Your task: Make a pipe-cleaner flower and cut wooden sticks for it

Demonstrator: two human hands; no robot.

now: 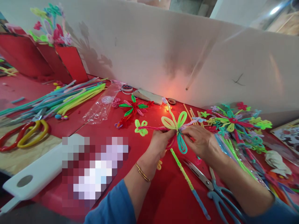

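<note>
A pipe-cleaner flower (177, 127) with yellow, green, teal and pink loops is between my two hands, near the middle of the view. My left hand (161, 140) pinches it from the left, close to its centre, beside the pink loop. From the right, the closed fingers of my right hand (198, 140) grip it at the centre, next to the teal loop. A wrapped stem (183, 169), green, yellow and blue, slants down to the right below the flower. Several thin arms reach outward; a small green blossom (141, 127) tips the pink one at left.
Grey-handled scissors (216, 189) lie right of the stem. Red and yellow scissors (34, 132), a white device (35, 168) and loose pipe cleaners (79, 96) are at left. Finished flowers (233, 119) lie at right. A pale wall (140, 46) stands behind the red table (112, 199).
</note>
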